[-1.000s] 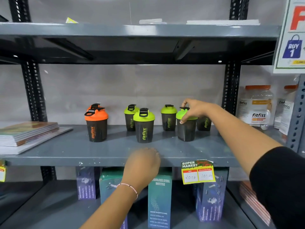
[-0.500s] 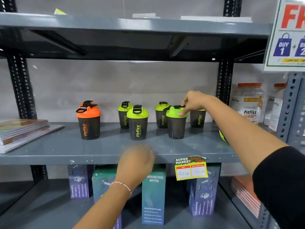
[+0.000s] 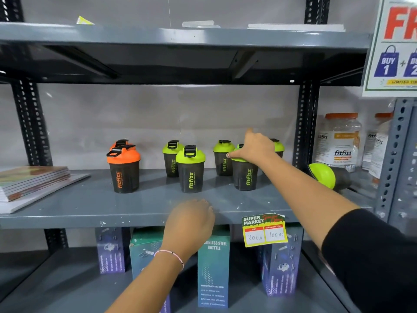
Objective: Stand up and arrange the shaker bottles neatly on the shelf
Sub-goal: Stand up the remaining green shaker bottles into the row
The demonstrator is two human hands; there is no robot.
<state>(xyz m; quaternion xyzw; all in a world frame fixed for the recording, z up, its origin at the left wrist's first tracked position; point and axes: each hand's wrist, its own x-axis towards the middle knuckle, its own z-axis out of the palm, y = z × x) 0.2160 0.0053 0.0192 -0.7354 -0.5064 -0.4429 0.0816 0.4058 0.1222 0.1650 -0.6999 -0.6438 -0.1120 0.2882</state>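
Several dark shaker bottles stand on the grey middle shelf [image 3: 67,213]. Two orange-lidded ones [image 3: 124,170] stand at the left, one behind the other. Green-lidded ones stand in two rows: a front one [image 3: 190,171], two behind it [image 3: 172,160] [image 3: 223,160], and a front right one [image 3: 244,175]. My right hand [image 3: 256,149] rests on that bottle's green lid, fingers wrapped over it. Another green bottle [image 3: 278,147] is partly hidden behind the hand. One green-lidded shaker [image 3: 327,178] lies on its side at the right. My left hand [image 3: 190,222] rests on the shelf's front edge, holding nothing.
A stack of books [image 3: 33,181] lies at the shelf's left. Clear jars with orange lids [image 3: 338,141] stand beyond the right upright. Boxes [image 3: 213,267] stand on the lower shelf. A price tag [image 3: 264,230] hangs from the shelf edge. A promo sign [image 3: 394,46] hangs top right.
My right hand stays on the front right green bottle, which has turned so its logo faces forward. The view shifted, revealing the toppled shaker. My left hand has not moved.
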